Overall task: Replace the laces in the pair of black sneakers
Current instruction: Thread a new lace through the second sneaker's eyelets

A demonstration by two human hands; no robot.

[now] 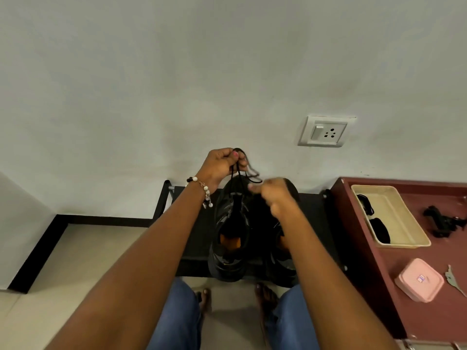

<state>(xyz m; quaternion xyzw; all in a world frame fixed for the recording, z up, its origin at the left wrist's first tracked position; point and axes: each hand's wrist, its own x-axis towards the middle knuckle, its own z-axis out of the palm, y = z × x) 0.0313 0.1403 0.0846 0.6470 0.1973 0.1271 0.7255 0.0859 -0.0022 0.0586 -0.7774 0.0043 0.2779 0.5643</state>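
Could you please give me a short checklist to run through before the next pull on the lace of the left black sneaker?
1. Lace held: ok. The left hand pinches the thin black lace above the left black sneaker.
2. Lace run: ok. Its strands hang to the sneaker's tongue; a loose loop trails right of the fingers.
3. Second grip: cannot tell. The right hand is blurred, fingers curled; no hold shows.
4. Sneakers seated: ok. Both rest on the low black stand; the right black sneaker is partly hidden.
5. Eyelets threaded: cannot tell, too dark.
6. Spare laces: cannot tell. Dark items lie in the cream plastic tray.
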